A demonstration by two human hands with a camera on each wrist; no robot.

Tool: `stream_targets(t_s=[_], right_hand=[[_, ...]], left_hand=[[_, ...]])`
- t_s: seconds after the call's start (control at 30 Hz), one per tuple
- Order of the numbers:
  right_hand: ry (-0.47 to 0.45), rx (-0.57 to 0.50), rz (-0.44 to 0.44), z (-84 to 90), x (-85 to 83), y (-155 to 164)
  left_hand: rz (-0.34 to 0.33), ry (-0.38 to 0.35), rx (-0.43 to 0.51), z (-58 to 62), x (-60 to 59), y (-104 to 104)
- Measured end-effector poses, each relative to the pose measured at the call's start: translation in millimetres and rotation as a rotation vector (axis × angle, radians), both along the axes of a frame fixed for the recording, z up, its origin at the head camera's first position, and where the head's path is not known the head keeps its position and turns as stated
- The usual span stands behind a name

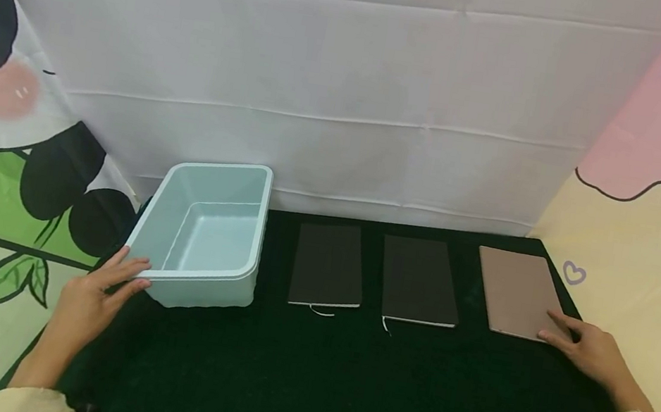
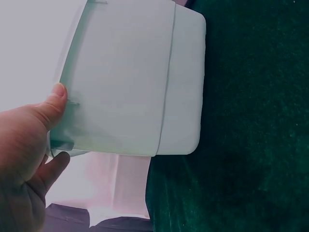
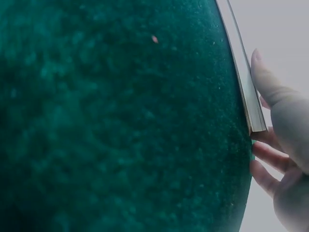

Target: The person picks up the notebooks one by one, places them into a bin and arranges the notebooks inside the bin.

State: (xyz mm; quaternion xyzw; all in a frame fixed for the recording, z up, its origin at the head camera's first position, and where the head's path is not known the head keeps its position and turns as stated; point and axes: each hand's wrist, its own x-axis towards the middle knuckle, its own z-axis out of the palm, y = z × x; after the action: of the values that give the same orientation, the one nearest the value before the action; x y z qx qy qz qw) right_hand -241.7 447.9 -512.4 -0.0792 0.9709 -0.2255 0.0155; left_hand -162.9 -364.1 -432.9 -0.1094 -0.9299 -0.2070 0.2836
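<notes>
A pale blue plastic bin (image 1: 199,290) stands at the left of the dark green cloth, nothing inside it. My left hand (image 1: 91,302) holds its near left rim corner; in the left wrist view the thumb (image 2: 57,99) lies along the outer wall by the rim. At the right lies a pinkish-beige notebook (image 1: 513,287), flat on the cloth. My right hand (image 1: 593,352) rests at its near right corner, thumb and a finger on the cover. In the right wrist view other fingers (image 3: 270,154) touch beside the notebook's edge (image 3: 246,82); some fingertips are hidden.
Two black notebooks, one on the left (image 1: 328,263) and one on the right (image 1: 419,276), lie between bin and beige notebook, ribbon markers trailing toward me. Green cloth (image 1: 329,384) covers the table. White fabric (image 1: 347,94) hangs behind, with cartoon-printed panels at both sides.
</notes>
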Motion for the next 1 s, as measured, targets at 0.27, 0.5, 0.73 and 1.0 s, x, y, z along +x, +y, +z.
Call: stream_targets(t_s=[0.27,0.5,0.73,1.0], right_hand=[[-0.009,0.006,-0.028,-0.7,1.6,-1.4],[-0.062,-0.033,-0.112,1.7,4.8,-6.0],[-0.072,-0.076,-0.171,6.6,5.8,-9.6],[-0.099,-0.112,-0.209,11.0,4.5,-14.1]], left_hand=[[-0.018,0.032,0.015,-1.2,-1.8,0.0],[-0.003,0.014,0.017,-1.1,-0.4,-0.1],[-0.002,0.021,0.021,-1.4,0.8,1.8],[0.005,0.013,0.027,-2.8,1.2,1.4]])
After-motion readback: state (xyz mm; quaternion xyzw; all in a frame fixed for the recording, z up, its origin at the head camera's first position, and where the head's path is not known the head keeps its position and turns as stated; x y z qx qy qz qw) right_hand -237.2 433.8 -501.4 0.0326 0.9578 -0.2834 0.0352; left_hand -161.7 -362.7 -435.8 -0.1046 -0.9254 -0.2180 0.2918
